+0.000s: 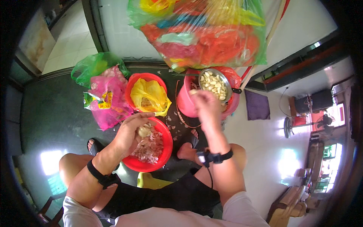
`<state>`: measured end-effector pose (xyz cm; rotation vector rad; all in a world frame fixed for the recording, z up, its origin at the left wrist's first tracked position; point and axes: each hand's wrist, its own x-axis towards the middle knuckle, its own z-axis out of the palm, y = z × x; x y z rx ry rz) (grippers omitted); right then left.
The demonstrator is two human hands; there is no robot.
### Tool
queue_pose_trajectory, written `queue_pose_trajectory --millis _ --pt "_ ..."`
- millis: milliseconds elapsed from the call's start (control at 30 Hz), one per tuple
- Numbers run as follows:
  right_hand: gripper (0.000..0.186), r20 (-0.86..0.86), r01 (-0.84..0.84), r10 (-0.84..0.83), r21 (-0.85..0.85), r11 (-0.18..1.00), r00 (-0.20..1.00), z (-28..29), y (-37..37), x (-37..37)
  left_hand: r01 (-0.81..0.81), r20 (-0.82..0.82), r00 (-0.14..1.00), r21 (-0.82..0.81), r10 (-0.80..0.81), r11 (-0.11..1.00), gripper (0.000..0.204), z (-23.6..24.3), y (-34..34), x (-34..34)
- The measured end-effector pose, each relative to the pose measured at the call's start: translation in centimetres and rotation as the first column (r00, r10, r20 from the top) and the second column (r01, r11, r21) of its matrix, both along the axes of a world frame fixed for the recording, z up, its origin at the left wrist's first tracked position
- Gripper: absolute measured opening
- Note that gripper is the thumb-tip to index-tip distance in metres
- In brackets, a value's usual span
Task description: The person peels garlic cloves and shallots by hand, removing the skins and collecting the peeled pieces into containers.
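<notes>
My left hand (129,129) is closed around some garlic (144,131), held over a red basin (169,143) full of loose garlic skins (150,150). Between the fingertips of my right hand (207,104) is a pale garlic clove (193,92). That hand is by the near edge of a metal pan (228,87) with a dark handle. Several peeled garlic cloves (212,81) lie in the pan, which rests on top of a pink bucket (184,99).
Behind the near basin stands another red basin (131,84) lined with a yellow plastic bag (148,94). Pink (107,100) and green bags (99,64) lie to its left. A large bundle of coloured bags (204,36) fills the far side. A yellow-green stool (151,181) shows between my legs.
</notes>
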<state>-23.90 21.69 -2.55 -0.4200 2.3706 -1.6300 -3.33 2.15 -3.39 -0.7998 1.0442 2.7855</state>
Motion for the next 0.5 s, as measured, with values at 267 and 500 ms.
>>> queue_pose_trajectory --millis 267,500 --pt "0.045 -0.007 0.211 -0.213 -0.117 0.971 0.977 -1.0 0.8 -3.3 0.079 -0.34 0.941 0.24 0.007 0.968 0.067 -1.1 -1.7 0.8" --pt "0.038 -0.383 -0.549 0.533 0.075 0.832 0.755 4.0 -3.8 9.1 0.016 -0.396 0.918 0.072 0.014 0.997 0.074 0.5 -1.9 1.8"
